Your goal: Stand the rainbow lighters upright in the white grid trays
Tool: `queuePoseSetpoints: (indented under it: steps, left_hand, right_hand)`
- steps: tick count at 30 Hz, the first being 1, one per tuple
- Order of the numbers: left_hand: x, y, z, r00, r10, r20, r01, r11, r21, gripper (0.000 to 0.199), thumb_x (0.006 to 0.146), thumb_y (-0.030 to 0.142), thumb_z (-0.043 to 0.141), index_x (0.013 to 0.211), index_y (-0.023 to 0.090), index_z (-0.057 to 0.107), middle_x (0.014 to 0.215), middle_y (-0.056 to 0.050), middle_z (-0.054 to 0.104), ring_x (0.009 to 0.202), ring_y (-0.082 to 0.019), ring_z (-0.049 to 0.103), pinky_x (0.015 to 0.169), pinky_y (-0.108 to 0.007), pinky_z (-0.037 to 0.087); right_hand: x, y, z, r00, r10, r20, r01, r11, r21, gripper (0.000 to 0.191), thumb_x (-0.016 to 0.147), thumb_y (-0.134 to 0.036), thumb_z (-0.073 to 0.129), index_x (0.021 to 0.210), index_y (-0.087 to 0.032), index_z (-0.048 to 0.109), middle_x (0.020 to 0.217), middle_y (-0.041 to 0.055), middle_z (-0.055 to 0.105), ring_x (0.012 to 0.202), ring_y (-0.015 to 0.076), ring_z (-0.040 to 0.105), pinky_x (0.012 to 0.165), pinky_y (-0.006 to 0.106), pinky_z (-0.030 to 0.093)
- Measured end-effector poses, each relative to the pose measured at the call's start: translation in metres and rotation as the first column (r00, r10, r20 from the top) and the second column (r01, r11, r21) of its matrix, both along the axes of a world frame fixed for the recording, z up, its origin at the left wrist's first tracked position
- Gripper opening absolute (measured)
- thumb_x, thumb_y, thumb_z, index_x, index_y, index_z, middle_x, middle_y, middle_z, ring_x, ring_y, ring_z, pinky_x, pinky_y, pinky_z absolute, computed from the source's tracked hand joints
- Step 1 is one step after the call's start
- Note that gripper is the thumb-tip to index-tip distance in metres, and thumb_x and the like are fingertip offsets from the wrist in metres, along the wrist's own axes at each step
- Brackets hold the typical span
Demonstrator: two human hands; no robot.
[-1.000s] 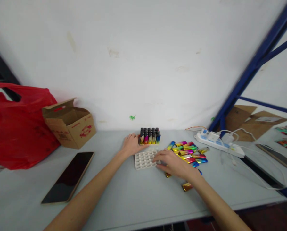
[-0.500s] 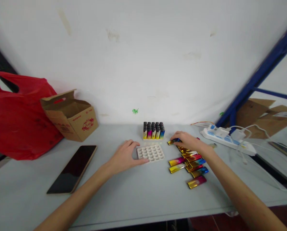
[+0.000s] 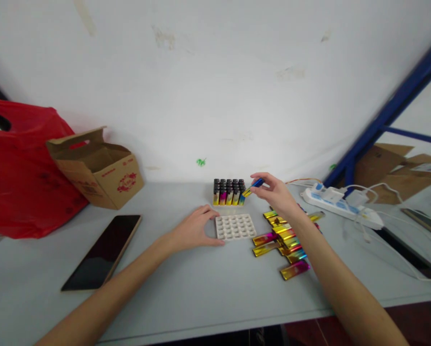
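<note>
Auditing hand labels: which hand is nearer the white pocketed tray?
Left. The left hand is at the left edge of the white pocketed tray; the right hand is apart, beyond its far right corner.

Layout of the table (image 3: 186,298): the tray (image 3: 236,227) lies centrally, the left hand (image 3: 194,227) at its left side. Upright lighters (image 3: 229,193) stand behind it; the pile of lighters (image 3: 286,235) lies to its right, the power strip (image 3: 340,209) beyond. Leftward, the phone (image 3: 102,252) lies before the box (image 3: 116,182), which stands right of the bag (image 3: 20,178).
</note>
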State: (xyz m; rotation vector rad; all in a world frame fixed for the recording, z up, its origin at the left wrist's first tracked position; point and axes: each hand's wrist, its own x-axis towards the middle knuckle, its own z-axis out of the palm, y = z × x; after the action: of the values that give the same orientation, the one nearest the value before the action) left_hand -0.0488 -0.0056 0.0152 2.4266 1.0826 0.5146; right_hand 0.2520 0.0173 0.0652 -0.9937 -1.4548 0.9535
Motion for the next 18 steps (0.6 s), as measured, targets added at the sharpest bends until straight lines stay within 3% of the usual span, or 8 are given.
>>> queuePoseSetpoints:
  steps: [2, 4, 10, 14, 18]
  left_hand:
    - [-0.001, -0.001, -0.005, 1.000, 0.012, 0.021, -0.012, 1.000, 0.007, 0.070, 0.071, 0.060, 0.094, 0.126, 0.023, 0.070, 0.127, -0.010, 0.068, 0.121, -0.032, 0.067, 0.110, -0.044, 0.053]
    - [-0.003, -0.004, -0.010, 0.999, 0.036, 0.026, -0.036, 0.999, 0.016, 0.069, 0.073, 0.059, 0.093, 0.127, 0.022, 0.069, 0.125, -0.010, 0.068, 0.118, -0.031, 0.067, 0.108, -0.045, 0.053]
    - [-0.007, -0.012, -0.014, 0.999, 0.037, 0.024, -0.039, 0.997, 0.060, 0.062, 0.082, 0.061, 0.086, 0.129, 0.025, 0.067, 0.122, -0.008, 0.069, 0.117, -0.031, 0.067, 0.105, -0.044, 0.055]
    - [-0.006, -0.014, -0.012, 0.998, 0.049, 0.031, -0.051, 0.997, 0.062, 0.062, 0.082, 0.061, 0.086, 0.130, 0.026, 0.066, 0.124, -0.008, 0.069, 0.117, -0.031, 0.066, 0.106, -0.045, 0.055]
    - [-0.006, -0.016, -0.011, 0.998, 0.054, 0.027, -0.056, 0.995, 0.082, 0.062, 0.082, 0.055, 0.087, 0.132, 0.026, 0.066, 0.125, -0.007, 0.068, 0.118, -0.031, 0.065, 0.109, -0.046, 0.054]
  right_hand:
    - [-0.016, -0.001, -0.005, 0.980, -0.002, -0.200, -0.017, 0.996, -0.091, 0.046, 0.067, -0.042, 0.096, 0.103, -0.024, 0.075, 0.101, 0.0009, 0.072, 0.084, 0.0143, 0.062, 0.070, 0.025, 0.048]
    - [-0.028, -0.003, -0.012, 0.960, 0.003, -0.281, -0.049, 0.987, -0.156, 0.042, 0.066, -0.042, 0.098, 0.096, -0.023, 0.076, 0.098, 0.0007, 0.072, 0.087, 0.0144, 0.062, 0.070, 0.023, 0.047]
    - [-0.044, -0.012, -0.029, 0.968, 0.066, -0.242, -0.110, 0.979, -0.173, 0.041, 0.083, -0.060, 0.086, 0.091, -0.021, 0.075, 0.090, 0.0013, 0.070, 0.087, 0.0165, 0.063, 0.074, 0.026, 0.051]
    - [-0.048, -0.020, -0.028, 0.948, 0.170, -0.269, -0.222, 0.959, -0.176, 0.047, 0.091, -0.069, 0.075, 0.098, -0.024, 0.065, 0.079, -0.0027, 0.064, 0.062, 0.0130, 0.057, 0.061, 0.027, 0.052]
    - [-0.053, -0.028, -0.025, 0.940, 0.154, -0.305, -0.246, 0.925, -0.290, 0.051, 0.088, -0.074, 0.073, 0.098, -0.026, 0.057, 0.062, -0.0109, 0.042, 0.044, 0.0078, 0.026, 0.041, 0.020, 0.025]
